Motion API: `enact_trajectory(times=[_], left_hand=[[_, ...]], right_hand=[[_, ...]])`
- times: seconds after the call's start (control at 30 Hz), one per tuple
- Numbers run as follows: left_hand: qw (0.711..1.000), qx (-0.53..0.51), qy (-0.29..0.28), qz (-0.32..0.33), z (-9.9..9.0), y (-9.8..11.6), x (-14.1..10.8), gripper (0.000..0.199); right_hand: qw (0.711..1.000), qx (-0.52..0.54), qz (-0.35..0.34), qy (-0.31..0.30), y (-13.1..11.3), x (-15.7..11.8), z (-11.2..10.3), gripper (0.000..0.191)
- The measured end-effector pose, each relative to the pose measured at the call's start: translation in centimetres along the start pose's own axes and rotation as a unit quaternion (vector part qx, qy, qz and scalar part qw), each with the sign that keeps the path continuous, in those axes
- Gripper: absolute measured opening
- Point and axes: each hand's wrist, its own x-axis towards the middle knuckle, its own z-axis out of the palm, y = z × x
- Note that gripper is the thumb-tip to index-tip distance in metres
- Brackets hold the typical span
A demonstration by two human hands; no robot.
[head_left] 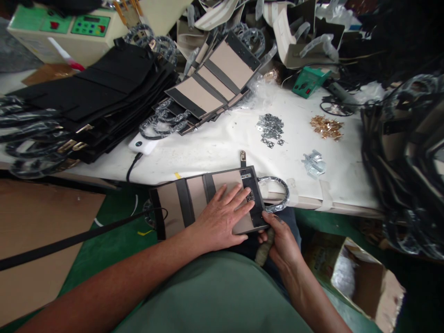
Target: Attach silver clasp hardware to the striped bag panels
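Cardboard with a torn flap forms the open box [390,296] at the lower right, and crumpled clear plastic [344,273] sits inside it. Beige and black meet on the bag panel [197,199], a flat rectangle with 2 dark bands across its middle and a black strip at each end. It lies just off the near edge of the white-covered table [222,138], above the person's lap. The left hand [225,217] rests flat on it, fingers slightly spread and gripping nothing. The right hand [280,238] is closed on the near right corner, thumb on top and fingers partly hidden below; a dull green piece [265,247] (its nature is unclear) shows beside those fingers. From the panel's right end curves a round handle [286,192] in shiny clear wrap, and a narrow tab with a metal tip [243,157] juts past its far edge.

On the cloth-like white surface are 3 loose heaps: flat grey plates [270,127], small gold-coloured pieces [326,127] and silvery pieces [314,163]. Black panels [100,90] are stacked at the left, beside more beige-and-black panels [211,76]. A boxy green device [308,82] sits farther back.
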Motion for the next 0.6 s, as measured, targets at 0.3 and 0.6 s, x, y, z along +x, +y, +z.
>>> enact_trajectory(times=[0.3, 0.6], left_hand=[[1.0, 0.001, -0.004, -0.005, -0.2, 0.2, 0.2, 0.086], [1.0, -0.008, -0.015, -0.012, -0.6, 0.0, 0.5, 0.086]], right_hand=[[1.0, 0.007, 0.011, 0.004, 0.0, 0.0, -0.2, 0.035], [0.998, -0.018, -0.006, 0.066, -0.9, -1.8, -1.0, 0.042]])
